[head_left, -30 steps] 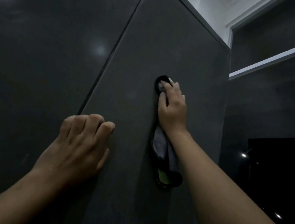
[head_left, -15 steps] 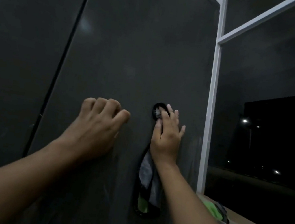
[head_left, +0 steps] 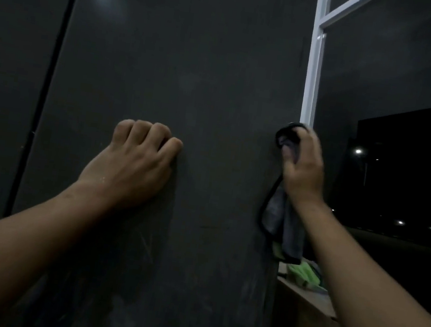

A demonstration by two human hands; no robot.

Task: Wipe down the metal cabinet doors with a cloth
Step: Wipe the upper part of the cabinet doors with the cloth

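At the right edge of the dark cabinet door [head_left: 195, 63], a grey cloth [head_left: 280, 222] is gripped by the right hand [head_left: 303, 170].
The cloth is bunched at the door's edge, its loose end hanging below the wrist. The left hand [head_left: 136, 163] is rested on the same door, fingers clenched, nothing held. A second door [head_left: 4, 78] is seen further left, parted by a narrow dark seam [head_left: 54, 57]. Just beside the cloth a white window frame [head_left: 313, 66] is set; on the ledge [head_left: 309, 298] below, a green rag [head_left: 303, 275] is laid, partly hidden by the right forearm.
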